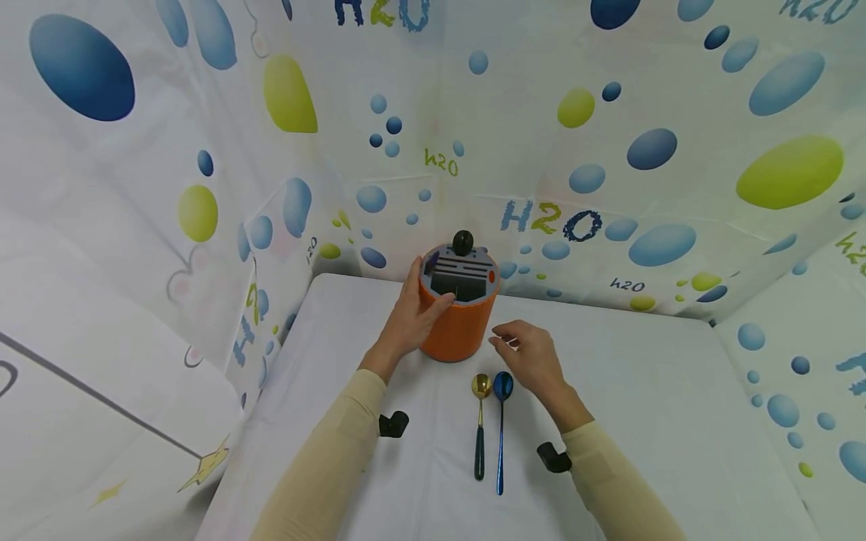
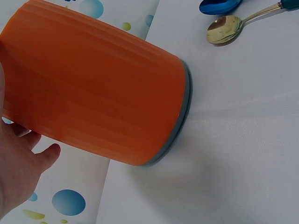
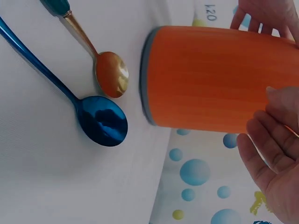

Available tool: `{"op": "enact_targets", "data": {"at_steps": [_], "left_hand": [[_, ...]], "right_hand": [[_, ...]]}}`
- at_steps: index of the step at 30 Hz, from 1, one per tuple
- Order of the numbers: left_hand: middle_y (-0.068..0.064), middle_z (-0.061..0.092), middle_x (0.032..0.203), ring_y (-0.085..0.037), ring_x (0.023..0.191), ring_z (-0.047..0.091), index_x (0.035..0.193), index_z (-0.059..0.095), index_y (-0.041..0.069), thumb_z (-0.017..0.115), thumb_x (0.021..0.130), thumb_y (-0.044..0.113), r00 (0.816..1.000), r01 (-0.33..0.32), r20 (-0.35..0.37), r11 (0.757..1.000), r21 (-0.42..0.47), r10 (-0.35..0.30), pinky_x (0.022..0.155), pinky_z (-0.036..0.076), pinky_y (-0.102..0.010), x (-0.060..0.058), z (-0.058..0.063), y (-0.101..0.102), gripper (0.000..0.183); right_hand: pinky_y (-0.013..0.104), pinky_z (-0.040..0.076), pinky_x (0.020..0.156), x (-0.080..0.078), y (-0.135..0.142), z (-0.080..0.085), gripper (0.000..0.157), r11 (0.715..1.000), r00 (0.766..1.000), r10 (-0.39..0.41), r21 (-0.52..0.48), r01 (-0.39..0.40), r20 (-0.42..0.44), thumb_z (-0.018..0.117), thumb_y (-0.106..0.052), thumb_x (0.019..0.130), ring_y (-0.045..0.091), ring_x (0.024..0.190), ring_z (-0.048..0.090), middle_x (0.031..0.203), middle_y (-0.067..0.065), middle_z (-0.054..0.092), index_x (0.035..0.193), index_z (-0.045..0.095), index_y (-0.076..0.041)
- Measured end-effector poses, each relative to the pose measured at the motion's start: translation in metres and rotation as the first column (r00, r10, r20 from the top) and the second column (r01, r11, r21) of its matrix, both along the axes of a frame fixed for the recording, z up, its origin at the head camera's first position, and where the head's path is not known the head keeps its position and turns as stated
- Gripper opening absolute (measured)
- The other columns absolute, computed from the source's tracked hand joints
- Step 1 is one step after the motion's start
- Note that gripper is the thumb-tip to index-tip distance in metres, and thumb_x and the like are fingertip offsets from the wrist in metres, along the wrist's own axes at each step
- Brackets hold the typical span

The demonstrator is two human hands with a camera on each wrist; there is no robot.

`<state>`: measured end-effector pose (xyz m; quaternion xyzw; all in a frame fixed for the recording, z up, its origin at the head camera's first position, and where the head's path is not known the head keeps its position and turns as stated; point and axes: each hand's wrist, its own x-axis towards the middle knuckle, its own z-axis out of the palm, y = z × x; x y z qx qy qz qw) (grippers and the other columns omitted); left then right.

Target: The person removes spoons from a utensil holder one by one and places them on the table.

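My left hand grips the upper left side of an orange round utensil holder, its thumb lying over the front near the rim. The holder has a grey slotted top with a dark opening, and a rounded black end sticks up at the back. In the left wrist view the grey base of the holder shows above a soft shadow. Close to the holder's right side, my right hand has loosely bent fingers and nothing in them. In the right wrist view its fingertips overlap the orange wall.
Two spoons lie side by side in front of the holder, bowls toward it: a gold spoon with a dark green handle and a longer blue spoon. They rest on a white-covered table. A patterned curtain stands behind and at both sides.
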<state>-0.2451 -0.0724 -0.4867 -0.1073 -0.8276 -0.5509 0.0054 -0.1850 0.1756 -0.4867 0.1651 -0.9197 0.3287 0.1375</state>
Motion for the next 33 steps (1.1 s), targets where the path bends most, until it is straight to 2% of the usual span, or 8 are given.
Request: {"op": "enact_targets", "data": {"at_steps": [8,15,20,33], "left_hand": [[0.001,0.016,0.175,-0.025,0.16,0.021,0.167,-0.003,0.037,0.06,0.098,0.064,1.0,0.006,-0.004,1.0,0.009,-0.006,0.128,0.022,-0.059,0.0,0.002,-0.001,0.097],[0.001,0.013,0.175,-0.026,0.161,0.019,0.168,-0.004,0.034,0.057,0.097,0.067,1.0,-0.008,0.01,1.0,-0.024,0.008,0.128,0.022,-0.058,0.001,0.002,0.0,0.099],[0.0,0.014,0.175,-0.026,0.161,0.02,0.168,-0.004,0.034,0.058,0.098,0.067,1.0,-0.004,0.011,1.0,-0.017,0.005,0.128,0.022,-0.058,0.001,0.002,0.0,0.099],[0.0,0.017,0.174,-0.026,0.16,0.022,0.167,-0.005,0.037,0.058,0.098,0.065,1.0,-0.001,0.01,1.0,-0.009,0.002,0.128,0.023,-0.058,0.0,0.002,0.0,0.097]], "right_hand": [[0.039,0.065,0.075,-0.005,0.001,0.003,0.011,0.998,0.995,0.028,-0.059,-0.034,-0.094,0.078,-0.009,0.093,0.019,0.082,0.074,0.095,0.007,0.078,0.103,0.079,-0.005],[0.034,0.063,0.068,-0.005,0.0,0.007,0.01,0.996,0.995,0.032,-0.077,-0.038,-0.09,0.078,-0.009,0.093,0.017,0.079,0.074,0.095,0.006,0.079,0.102,0.079,-0.005],[0.038,0.063,0.066,-0.005,-0.002,0.01,0.01,0.996,0.995,0.037,-0.08,-0.045,-0.095,0.077,-0.009,0.094,0.018,0.08,0.074,0.095,0.006,0.078,0.103,0.079,-0.006],[0.04,0.064,0.069,-0.01,-0.008,0.025,0.014,0.997,0.994,0.027,-0.062,-0.034,-0.103,0.076,-0.012,0.095,0.021,0.084,0.073,0.098,0.007,0.078,0.107,0.079,-0.005]]}}
